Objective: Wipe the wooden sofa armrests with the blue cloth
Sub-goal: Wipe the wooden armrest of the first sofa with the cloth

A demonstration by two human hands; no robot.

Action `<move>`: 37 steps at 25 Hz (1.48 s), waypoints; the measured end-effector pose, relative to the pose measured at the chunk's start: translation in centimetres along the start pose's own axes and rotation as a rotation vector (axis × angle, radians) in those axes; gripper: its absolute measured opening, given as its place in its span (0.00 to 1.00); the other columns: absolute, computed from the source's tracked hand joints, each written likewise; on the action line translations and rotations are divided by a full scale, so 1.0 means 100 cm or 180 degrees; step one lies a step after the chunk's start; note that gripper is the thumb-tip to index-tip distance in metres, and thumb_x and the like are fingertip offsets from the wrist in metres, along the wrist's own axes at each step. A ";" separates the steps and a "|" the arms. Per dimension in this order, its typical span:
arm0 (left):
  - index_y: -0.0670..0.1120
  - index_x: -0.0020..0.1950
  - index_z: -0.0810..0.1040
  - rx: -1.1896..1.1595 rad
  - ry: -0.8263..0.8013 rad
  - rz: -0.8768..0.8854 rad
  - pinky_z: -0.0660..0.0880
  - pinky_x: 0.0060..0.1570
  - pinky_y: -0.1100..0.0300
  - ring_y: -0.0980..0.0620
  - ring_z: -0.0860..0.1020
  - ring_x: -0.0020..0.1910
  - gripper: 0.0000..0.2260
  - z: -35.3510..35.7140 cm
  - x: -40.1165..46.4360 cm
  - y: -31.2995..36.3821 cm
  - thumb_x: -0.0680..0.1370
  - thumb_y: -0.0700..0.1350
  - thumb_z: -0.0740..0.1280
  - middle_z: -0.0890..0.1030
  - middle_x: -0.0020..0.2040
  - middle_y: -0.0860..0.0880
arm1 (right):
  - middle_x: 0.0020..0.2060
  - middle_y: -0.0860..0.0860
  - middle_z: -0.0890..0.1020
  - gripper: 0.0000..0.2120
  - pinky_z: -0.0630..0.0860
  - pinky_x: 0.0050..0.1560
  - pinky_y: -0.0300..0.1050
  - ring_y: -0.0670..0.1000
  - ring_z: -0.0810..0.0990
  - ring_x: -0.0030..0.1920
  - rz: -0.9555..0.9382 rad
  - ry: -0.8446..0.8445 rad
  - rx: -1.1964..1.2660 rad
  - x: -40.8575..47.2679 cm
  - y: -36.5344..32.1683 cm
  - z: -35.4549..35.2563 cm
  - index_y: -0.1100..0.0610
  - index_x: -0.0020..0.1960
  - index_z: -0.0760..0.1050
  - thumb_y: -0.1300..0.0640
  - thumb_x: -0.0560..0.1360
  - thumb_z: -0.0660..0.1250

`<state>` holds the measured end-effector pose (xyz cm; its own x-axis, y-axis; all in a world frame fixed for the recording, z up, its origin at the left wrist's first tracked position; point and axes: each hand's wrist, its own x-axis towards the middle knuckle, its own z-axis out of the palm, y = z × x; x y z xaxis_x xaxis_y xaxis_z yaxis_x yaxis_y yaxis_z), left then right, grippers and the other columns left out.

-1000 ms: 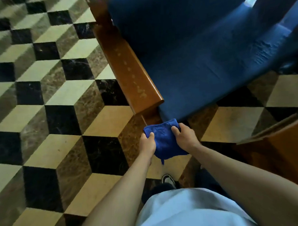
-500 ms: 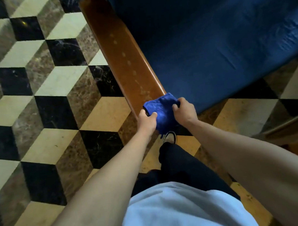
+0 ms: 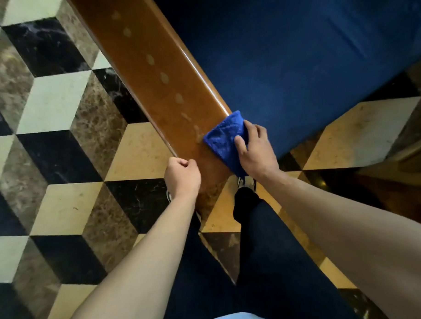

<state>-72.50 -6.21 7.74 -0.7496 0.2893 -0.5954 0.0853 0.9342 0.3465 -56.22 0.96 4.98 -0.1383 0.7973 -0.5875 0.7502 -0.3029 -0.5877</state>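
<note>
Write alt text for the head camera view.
A person's right hand presses a folded blue cloth onto the near end of a wooden sofa armrest. Their left hand, closed and empty, rests at the armrest's outer edge above a patterned tile floor.

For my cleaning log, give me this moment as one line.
right hand: pressing blue cloth on armrest near end | left hand: fisted, empty, at armrest edge | smudges ahead unwiped

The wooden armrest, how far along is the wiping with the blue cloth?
Just starting. Done: nothing visibly wiped yet. In hand: the right hand presses the blue cloth on the armrest at its near end; the left hand rests closed beside it. Left: the pale smudges running up the wood.
</note>
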 end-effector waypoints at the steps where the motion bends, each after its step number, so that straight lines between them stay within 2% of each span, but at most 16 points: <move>1: 0.52 0.45 0.72 -0.0044 0.0002 -0.0099 0.68 0.31 0.61 0.55 0.77 0.38 0.06 -0.005 0.009 -0.005 0.80 0.51 0.66 0.80 0.45 0.51 | 0.78 0.53 0.65 0.32 0.70 0.72 0.57 0.59 0.71 0.72 -0.0039 0.0013 -0.0114 0.001 -0.003 0.008 0.52 0.82 0.57 0.38 0.83 0.56; 4: 0.50 0.59 0.71 -0.0247 -0.0304 -0.0200 0.73 0.41 0.56 0.51 0.78 0.44 0.13 -0.014 0.047 -0.003 0.80 0.56 0.61 0.79 0.53 0.50 | 0.77 0.55 0.68 0.39 0.70 0.69 0.61 0.62 0.72 0.71 0.0182 0.0389 -0.0733 0.008 -0.023 0.027 0.51 0.83 0.53 0.30 0.81 0.52; 7: 0.46 0.71 0.69 -0.0303 -0.0633 -0.0070 0.69 0.50 0.53 0.49 0.75 0.53 0.25 -0.019 0.077 0.003 0.81 0.62 0.59 0.75 0.59 0.50 | 0.74 0.54 0.71 0.38 0.71 0.65 0.61 0.63 0.75 0.67 0.0313 0.0598 -0.0930 0.020 -0.036 0.033 0.47 0.83 0.52 0.28 0.80 0.49; 10: 0.45 0.76 0.66 -0.0128 -0.1010 0.0437 0.65 0.53 0.55 0.44 0.75 0.65 0.32 -0.023 0.100 -0.008 0.81 0.66 0.58 0.75 0.69 0.45 | 0.72 0.53 0.73 0.37 0.72 0.64 0.61 0.63 0.76 0.66 0.0369 0.0991 -0.1028 0.032 -0.044 0.045 0.45 0.83 0.53 0.28 0.79 0.46; 12: 0.44 0.75 0.67 -0.0119 -0.1189 0.0668 0.67 0.57 0.57 0.42 0.75 0.68 0.34 -0.032 0.112 -0.017 0.79 0.68 0.61 0.75 0.70 0.44 | 0.77 0.52 0.69 0.36 0.66 0.71 0.62 0.61 0.70 0.72 0.0373 0.1320 -0.1219 0.023 -0.047 0.064 0.44 0.83 0.52 0.29 0.80 0.45; 14: 0.44 0.68 0.72 -0.0199 -0.1344 0.0729 0.74 0.62 0.53 0.41 0.79 0.63 0.33 -0.039 0.120 -0.015 0.74 0.68 0.66 0.79 0.63 0.46 | 0.83 0.52 0.56 0.35 0.50 0.80 0.64 0.61 0.54 0.82 0.0325 0.1520 -0.1473 -0.003 -0.046 0.092 0.43 0.84 0.48 0.31 0.81 0.46; 15: 0.44 0.65 0.73 -0.0220 -0.1419 0.0774 0.77 0.62 0.48 0.41 0.81 0.59 0.32 -0.043 0.125 -0.009 0.72 0.67 0.69 0.81 0.61 0.46 | 0.84 0.53 0.51 0.34 0.44 0.81 0.65 0.62 0.47 0.83 0.0274 0.1572 -0.1595 -0.018 -0.046 0.110 0.43 0.84 0.47 0.32 0.82 0.47; 17: 0.45 0.62 0.74 -0.0224 -0.1576 0.0899 0.81 0.59 0.41 0.40 0.83 0.56 0.31 -0.048 0.138 0.004 0.68 0.63 0.74 0.83 0.58 0.43 | 0.85 0.53 0.46 0.35 0.41 0.80 0.67 0.62 0.41 0.83 0.0151 0.1528 -0.1763 -0.042 -0.050 0.143 0.44 0.84 0.47 0.32 0.82 0.47; 19: 0.45 0.62 0.74 -0.0280 -0.1751 0.0887 0.82 0.56 0.42 0.40 0.84 0.54 0.30 -0.052 0.150 0.016 0.66 0.57 0.78 0.84 0.58 0.43 | 0.85 0.55 0.46 0.37 0.43 0.80 0.69 0.64 0.40 0.83 0.0037 0.1468 -0.1897 -0.050 -0.053 0.162 0.45 0.84 0.48 0.30 0.80 0.50; 22: 0.45 0.60 0.75 -0.0464 -0.2018 0.0637 0.81 0.39 0.54 0.45 0.86 0.46 0.27 -0.048 0.159 0.024 0.65 0.49 0.81 0.86 0.53 0.44 | 0.85 0.55 0.47 0.41 0.44 0.79 0.71 0.65 0.41 0.83 -0.0058 0.1517 -0.2065 -0.037 -0.053 0.157 0.44 0.84 0.48 0.27 0.77 0.53; 25: 0.44 0.61 0.74 -0.0778 -0.2034 0.0431 0.78 0.36 0.56 0.46 0.85 0.42 0.26 -0.043 0.159 0.022 0.67 0.44 0.81 0.86 0.51 0.44 | 0.85 0.53 0.48 0.44 0.40 0.79 0.69 0.64 0.42 0.83 0.0135 0.1758 -0.1785 -0.002 -0.066 0.137 0.41 0.83 0.50 0.22 0.73 0.50; 28: 0.39 0.63 0.74 -0.1149 -0.2135 0.0073 0.81 0.33 0.55 0.43 0.85 0.44 0.28 -0.043 0.158 0.024 0.67 0.41 0.82 0.85 0.53 0.40 | 0.83 0.50 0.56 0.43 0.51 0.78 0.66 0.63 0.55 0.80 0.0329 0.1850 -0.1664 0.033 -0.075 0.104 0.38 0.81 0.52 0.20 0.72 0.49; 30: 0.39 0.63 0.74 -0.1278 -0.2209 -0.0038 0.83 0.33 0.54 0.43 0.86 0.43 0.27 -0.045 0.158 0.023 0.68 0.39 0.81 0.84 0.53 0.39 | 0.76 0.49 0.68 0.40 0.64 0.69 0.63 0.62 0.69 0.71 0.0417 0.1753 -0.1492 0.048 -0.073 0.080 0.37 0.80 0.55 0.20 0.72 0.49; 32: 0.38 0.62 0.75 -0.1287 -0.2189 0.0045 0.84 0.36 0.53 0.43 0.86 0.42 0.25 -0.048 0.156 0.020 0.70 0.39 0.80 0.84 0.54 0.38 | 0.69 0.50 0.75 0.37 0.68 0.63 0.62 0.61 0.74 0.64 0.0447 0.1695 -0.1268 0.049 -0.066 0.061 0.38 0.78 0.59 0.22 0.74 0.49; 35: 0.40 0.59 0.76 -0.1378 -0.2152 0.0187 0.85 0.41 0.50 0.41 0.86 0.46 0.19 -0.052 0.153 0.012 0.73 0.42 0.79 0.84 0.54 0.38 | 0.73 0.51 0.73 0.35 0.63 0.71 0.61 0.60 0.70 0.71 0.0703 0.1895 -0.1075 0.014 -0.046 0.071 0.40 0.80 0.59 0.26 0.77 0.48; 37: 0.42 0.56 0.77 -0.1686 -0.2142 0.0020 0.85 0.40 0.51 0.42 0.86 0.45 0.16 -0.056 0.151 0.010 0.77 0.51 0.74 0.85 0.49 0.40 | 0.83 0.52 0.58 0.37 0.48 0.80 0.64 0.61 0.53 0.82 0.0801 0.1896 -0.1142 -0.020 -0.046 0.106 0.41 0.83 0.52 0.28 0.77 0.47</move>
<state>-87.41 -2.12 3.21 -0.1864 0.5132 -0.8378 -0.3553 0.7598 0.5445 -66.22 -4.78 2.98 0.3635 0.9055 -0.2190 0.8924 -0.4060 -0.1972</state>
